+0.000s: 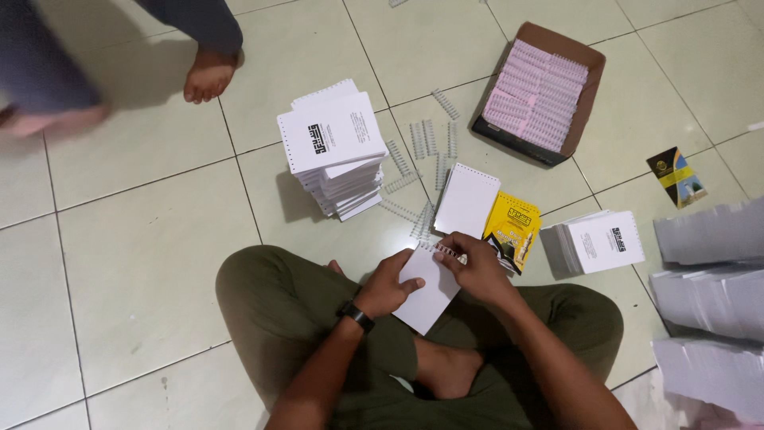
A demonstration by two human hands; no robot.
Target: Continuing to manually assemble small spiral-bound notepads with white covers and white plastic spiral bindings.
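Pale tiled floor under your crossed legs | your left hand grips the small white notepad at its left edge | right hand pinches its top, fingertips hiding the wire binding | booklet stack at 11 o'clock | boxed pink coils at 1 | paper stacks cut off at 3 | someone's blurred bare foot at 10.

A person sits cross-legged on a pale tiled floor, left hand steadying a small white punched booklet while the right hand works a metal spiral binding along its top edge. A tall stack of white printed booklets and a cardboard box of pink-wrapped spirals lie nearby.
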